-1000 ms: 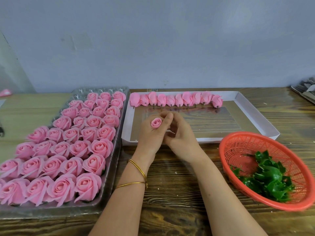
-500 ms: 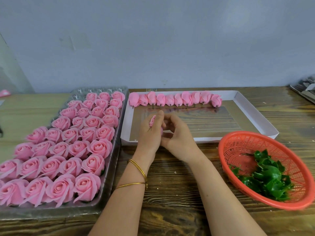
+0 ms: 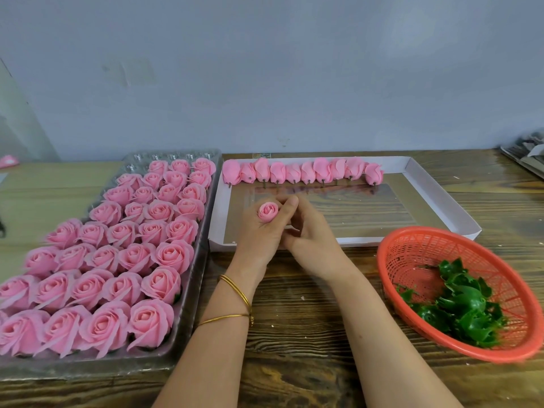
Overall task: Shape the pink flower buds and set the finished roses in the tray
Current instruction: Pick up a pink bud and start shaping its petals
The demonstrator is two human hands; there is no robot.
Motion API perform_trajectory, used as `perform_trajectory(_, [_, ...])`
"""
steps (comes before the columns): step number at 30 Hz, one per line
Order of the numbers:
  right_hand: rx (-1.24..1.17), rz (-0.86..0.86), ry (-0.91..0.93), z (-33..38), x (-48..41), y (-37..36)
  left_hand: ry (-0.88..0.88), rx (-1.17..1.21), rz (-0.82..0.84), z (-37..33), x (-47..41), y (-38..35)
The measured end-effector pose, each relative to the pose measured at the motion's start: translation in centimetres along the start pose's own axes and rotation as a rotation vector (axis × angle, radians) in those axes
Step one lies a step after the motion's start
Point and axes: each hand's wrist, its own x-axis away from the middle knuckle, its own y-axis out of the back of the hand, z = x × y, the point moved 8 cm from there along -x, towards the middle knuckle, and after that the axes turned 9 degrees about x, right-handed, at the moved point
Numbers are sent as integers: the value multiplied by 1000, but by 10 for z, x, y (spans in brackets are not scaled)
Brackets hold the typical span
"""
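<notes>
The left hand (image 3: 259, 235) is gripping the bud (image 3: 268, 212) between curled fingers (image 3: 287, 208); the right hand's (image 3: 313, 242) hold beside them is hidden. Petals are probably needing gentle, even spreading.

A plain blue-grey wall (image 3: 265, 69) fills the back, softly and evenly lit. Across the front runs the dark wood-grain bench (image 3: 294, 304), paler tan at far left.
</notes>
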Motion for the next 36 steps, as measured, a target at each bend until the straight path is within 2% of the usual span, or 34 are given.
perform_trajectory(9, [51,-21,23,3,1,1,58,18,-85,6,0,3])
perform_trajectory(15, [53,-67,2,0,0,6,53,26,-42,3,2,-3])
perform_trajectory(19, [17,-25,-9,0,0,4,45,23,-13,-1,3,-4])
perform_trajectory(24, [4,2,3,1,0,0,11,19,-16,-4,3,-3])
perform_trajectory(31, [38,-25,14,3,1,1,63,20,-73,5,0,1])
perform_trajectory(36, [61,-42,-6,3,1,4,53,36,-42,3,1,-3])
